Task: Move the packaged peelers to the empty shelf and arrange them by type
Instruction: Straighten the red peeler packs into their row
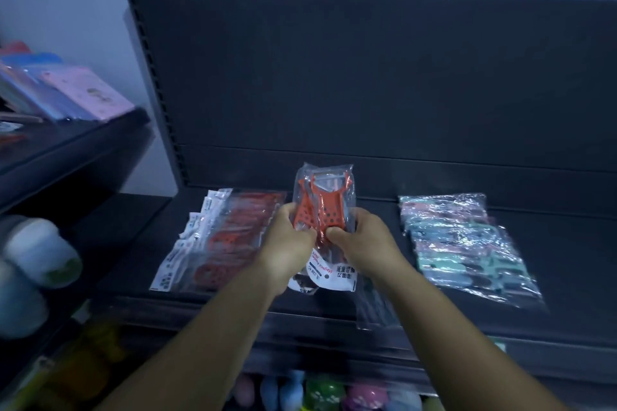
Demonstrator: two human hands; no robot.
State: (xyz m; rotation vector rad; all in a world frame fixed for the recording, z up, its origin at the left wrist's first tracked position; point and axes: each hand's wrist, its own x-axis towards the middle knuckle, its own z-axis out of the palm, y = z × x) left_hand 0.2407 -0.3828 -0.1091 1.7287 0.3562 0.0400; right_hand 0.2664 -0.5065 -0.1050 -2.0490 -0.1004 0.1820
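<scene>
1. Red peeler stack (230, 237), left of centre on the dark shelf (567, 260): flat clear bags fanned like cards, white header strips toward the left edge. The held pack likely belongs here; lay it square on top, headers aligned.
2. Left hand (289, 237), fingers curled on the held peeler pack (322, 210), mid-frame above the shelf.
3. Pack: glossy crinkled film, orange perforated handle, white printed card at the lower end. Slippery, so support it from beneath.
4. Right hand (359, 237) pinches the pack's other side.
5. Pastel peeler stack (467, 243), right: teal and pink, glare-heavy film; keep types apart.
</scene>
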